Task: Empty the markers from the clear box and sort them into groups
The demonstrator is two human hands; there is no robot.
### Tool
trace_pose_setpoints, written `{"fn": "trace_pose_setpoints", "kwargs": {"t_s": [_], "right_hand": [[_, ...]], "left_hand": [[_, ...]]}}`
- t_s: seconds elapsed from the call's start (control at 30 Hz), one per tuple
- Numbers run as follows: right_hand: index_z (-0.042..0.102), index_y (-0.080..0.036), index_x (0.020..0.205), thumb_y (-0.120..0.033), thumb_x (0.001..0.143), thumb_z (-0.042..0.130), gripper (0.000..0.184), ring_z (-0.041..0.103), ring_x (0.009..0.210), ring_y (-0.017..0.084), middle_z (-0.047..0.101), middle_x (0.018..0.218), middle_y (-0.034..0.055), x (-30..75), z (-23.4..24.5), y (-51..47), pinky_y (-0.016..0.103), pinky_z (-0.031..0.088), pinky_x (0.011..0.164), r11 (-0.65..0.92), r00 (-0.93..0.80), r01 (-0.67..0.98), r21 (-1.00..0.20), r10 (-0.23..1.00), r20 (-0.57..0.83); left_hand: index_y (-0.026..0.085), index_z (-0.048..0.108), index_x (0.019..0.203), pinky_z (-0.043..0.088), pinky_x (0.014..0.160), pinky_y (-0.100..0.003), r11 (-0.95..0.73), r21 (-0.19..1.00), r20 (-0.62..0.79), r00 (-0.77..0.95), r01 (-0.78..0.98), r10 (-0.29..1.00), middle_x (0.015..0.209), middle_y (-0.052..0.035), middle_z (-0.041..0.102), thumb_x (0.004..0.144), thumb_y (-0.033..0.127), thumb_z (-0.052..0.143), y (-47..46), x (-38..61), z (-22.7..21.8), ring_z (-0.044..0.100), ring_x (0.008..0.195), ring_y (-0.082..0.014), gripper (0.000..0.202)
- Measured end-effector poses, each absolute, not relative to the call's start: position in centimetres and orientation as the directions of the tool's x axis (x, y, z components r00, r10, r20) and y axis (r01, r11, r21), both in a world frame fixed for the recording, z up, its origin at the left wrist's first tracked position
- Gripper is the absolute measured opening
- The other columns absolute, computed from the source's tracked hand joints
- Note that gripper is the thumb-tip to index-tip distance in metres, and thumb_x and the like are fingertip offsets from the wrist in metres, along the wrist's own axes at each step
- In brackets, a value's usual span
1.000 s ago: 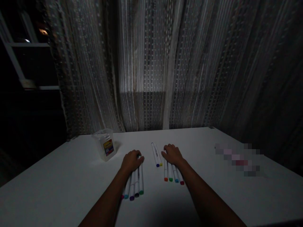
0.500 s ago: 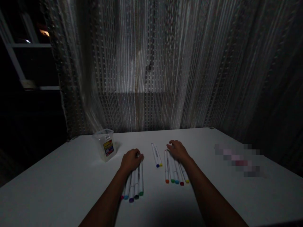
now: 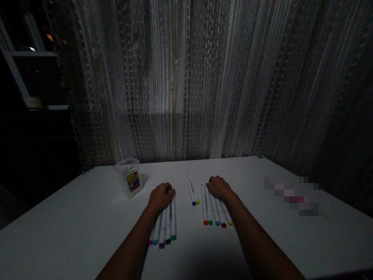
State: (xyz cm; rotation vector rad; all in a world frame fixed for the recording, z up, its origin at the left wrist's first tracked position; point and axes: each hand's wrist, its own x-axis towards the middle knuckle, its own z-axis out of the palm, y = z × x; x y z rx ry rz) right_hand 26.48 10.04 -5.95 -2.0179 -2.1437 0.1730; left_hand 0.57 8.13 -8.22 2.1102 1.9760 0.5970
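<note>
On a white table (image 3: 72,225) lie white markers with coloured caps, in three groups. My left hand (image 3: 161,197) rests with curled fingers on the far ends of the left group of markers (image 3: 166,230), several side by side. My right hand (image 3: 219,188) lies curled over the far ends of the right group of markers (image 3: 216,214), also several. Between the hands two markers (image 3: 192,191), one blue-capped and one yellow-capped, lie untouched.
A clear plastic tub (image 3: 129,178) with a yellow label stands at the back left of the table. A blurred patch (image 3: 293,195) covers something at the right. A striped curtain (image 3: 204,77) hangs behind the table. The room is dim.
My right hand slid right and gathered the right group, which now shows a yellow-capped marker at its right side. The left hand and the middle pair stayed put. The curtain swayed.
</note>
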Motion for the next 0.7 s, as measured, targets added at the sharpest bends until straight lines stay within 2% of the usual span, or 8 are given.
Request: {"fn": "trace_pose_setpoints", "kwargs": {"t_s": [0.2, 0.43, 0.57, 0.7], "right_hand": [[0.061, -0.014, 0.115, -0.026, 0.081, 0.047, 0.039, 0.055, 0.108, 0.025, 0.059, 0.118, 0.015, 26.7, -5.1, 9.7, 0.032, 0.041, 0.083, 0.065, -0.073, 0.983, -0.174, 0.997, -0.037], [0.062, -0.013, 0.111, -0.018, 0.079, 0.046, 0.037, 0.054, 0.107, 0.025, 0.06, 0.116, 0.015, 26.8, -5.3, 9.9, 0.032, 0.04, 0.084, 0.078, -0.083, 0.98, -0.184, 0.996, -0.017], [0.06, -0.013, 0.114, -0.03, 0.088, 0.04, 0.037, 0.05, 0.113, 0.028, 0.059, 0.118, 0.016, 25.5, -5.0, 9.3, 0.036, 0.038, 0.087, 0.093, -0.074, 0.976, -0.196, 0.992, 0.099], [0.057, -0.015, 0.118, -0.039, 0.088, 0.042, 0.041, 0.047, 0.115, 0.029, 0.058, 0.119, 0.016, 23.3, -5.7, 8.8, 0.04, 0.036, 0.089, 0.211, -0.194, 0.968, -0.139, 0.973, 0.125]], "left_hand": [[0.02, 0.063, 0.092, 0.039, 0.069, -0.024, -0.084, 0.409, 0.145, 0.026, 0.909, 0.989, 0.095, -0.0036, 0.068, 0.083, 0.033, 0.052, 8.2, 0.5, -8.2, 0.061, 0.086, -0.0168, 0.019], [0.021, 0.063, 0.09, 0.04, 0.07, -0.024, -0.085, 0.404, 0.147, 0.027, 0.911, 0.989, 0.094, -0.0034, 0.068, 0.083, 0.031, 0.052, 8.3, 0.4, -8.3, 0.061, 0.087, -0.017, 0.017], [0.02, 0.063, 0.089, 0.04, 0.069, -0.024, -0.096, 0.401, 0.161, 0.033, 0.911, 0.986, 0.092, -0.0036, 0.068, 0.083, 0.031, 0.051, 8.3, 0.4, -8.4, 0.061, 0.084, -0.0169, 0.017], [0.02, 0.063, 0.089, 0.039, 0.069, -0.025, -0.106, 0.397, 0.168, 0.041, 0.912, 0.985, 0.092, -0.0037, 0.068, 0.083, 0.031, 0.051, 8.3, 0.4, -8.4, 0.061, 0.085, -0.0171, 0.017]]}}
